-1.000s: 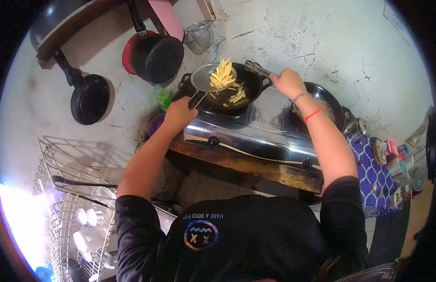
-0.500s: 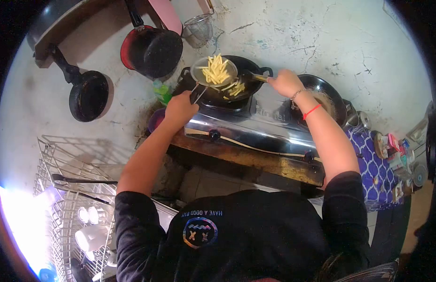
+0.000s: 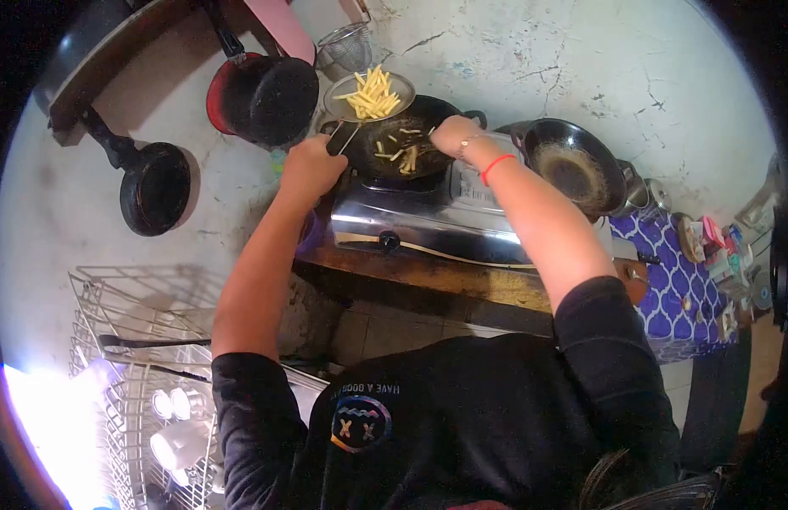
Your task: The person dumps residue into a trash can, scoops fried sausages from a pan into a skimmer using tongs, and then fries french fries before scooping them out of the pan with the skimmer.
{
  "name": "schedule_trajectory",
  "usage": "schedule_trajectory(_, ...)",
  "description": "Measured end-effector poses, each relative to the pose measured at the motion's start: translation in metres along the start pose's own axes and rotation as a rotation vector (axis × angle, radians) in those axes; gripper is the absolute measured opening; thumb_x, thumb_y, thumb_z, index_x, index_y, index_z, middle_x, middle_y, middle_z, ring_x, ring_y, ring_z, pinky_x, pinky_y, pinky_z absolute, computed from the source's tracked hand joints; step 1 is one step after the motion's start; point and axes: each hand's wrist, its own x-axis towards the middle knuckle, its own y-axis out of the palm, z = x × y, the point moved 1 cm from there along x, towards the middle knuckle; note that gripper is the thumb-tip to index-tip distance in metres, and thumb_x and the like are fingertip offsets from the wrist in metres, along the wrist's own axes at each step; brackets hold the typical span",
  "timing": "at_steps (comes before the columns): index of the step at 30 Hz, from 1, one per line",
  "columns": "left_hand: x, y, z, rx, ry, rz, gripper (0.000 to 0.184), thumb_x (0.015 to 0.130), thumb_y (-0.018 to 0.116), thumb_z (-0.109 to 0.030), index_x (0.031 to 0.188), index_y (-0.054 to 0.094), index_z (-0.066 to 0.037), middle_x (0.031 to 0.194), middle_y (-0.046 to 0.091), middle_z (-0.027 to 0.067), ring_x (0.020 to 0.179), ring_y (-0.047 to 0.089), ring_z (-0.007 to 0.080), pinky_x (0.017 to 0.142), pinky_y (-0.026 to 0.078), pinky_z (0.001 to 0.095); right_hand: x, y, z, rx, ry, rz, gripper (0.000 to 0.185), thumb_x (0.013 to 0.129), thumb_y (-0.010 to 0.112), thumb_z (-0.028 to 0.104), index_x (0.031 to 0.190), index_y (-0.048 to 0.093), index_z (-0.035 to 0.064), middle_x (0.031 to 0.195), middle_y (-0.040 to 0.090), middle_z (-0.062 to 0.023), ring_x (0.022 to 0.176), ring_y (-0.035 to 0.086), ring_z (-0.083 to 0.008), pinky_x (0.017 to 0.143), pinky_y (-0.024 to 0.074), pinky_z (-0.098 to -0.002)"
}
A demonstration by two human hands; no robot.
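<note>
My left hand [image 3: 313,168] is closed round the handle of a wire strainer [image 3: 333,105], which is heaped with pale yellow fries [image 3: 375,93]. The strainer is raised over the left rim of a dark wok [image 3: 440,110] on the stove. Several loose fries [image 3: 408,157] lie in the wok. Over the wok's right side, my right hand [image 3: 456,136] is closed on a utensil, whose head is hardly visible in the dark wok.
A second dark pan [image 3: 568,166] sits on the right of the steel stove [image 3: 428,221]. Pots [image 3: 271,98] and a small pan [image 3: 155,189] hang on the left wall. A dish rack [image 3: 130,365] stands lower left, and a purple patterned cloth [image 3: 678,289] lies right.
The strainer with the fries has moved up and left, away from the wok's middle. My right hand has moved left, over the wok, and the loose fries have spread.
</note>
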Motion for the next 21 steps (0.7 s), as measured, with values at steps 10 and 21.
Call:
schedule_trajectory(10, 0.008, -0.012, -0.003, 0.009, -0.023, 0.004, 0.039, 0.068, 0.055, -0.022, 0.1, 0.065, -0.002, 0.092, 0.065, 0.0188, 0.084, 0.06, 0.0357, 0.073, 0.048, 0.0382, -0.005, 0.031, 0.038, -0.083, -0.019, 0.038, 0.031, 0.079, 0.051, 0.02, 0.092, 0.067, -0.0029, 0.091, 0.067, -0.0164, 0.075, 0.064, -0.0301, 0.066, 0.0497, -0.039)
schedule_trajectory(21, 0.008, -0.016, -0.006, 0.005, -0.044, 0.061, 0.039, 0.068, 0.054, -0.021, 0.101, 0.065, -0.004, 0.093, 0.065, 0.0186, 0.084, 0.06, 0.0359, 0.073, 0.048, 0.0386, -0.03, 0.019, 0.025, -0.154, -0.008, 0.054, 0.035, 0.08, 0.055, 0.026, 0.094, 0.067, -0.0032, 0.089, 0.068, -0.016, 0.077, 0.065, -0.0295, 0.066, 0.0495, -0.0371)
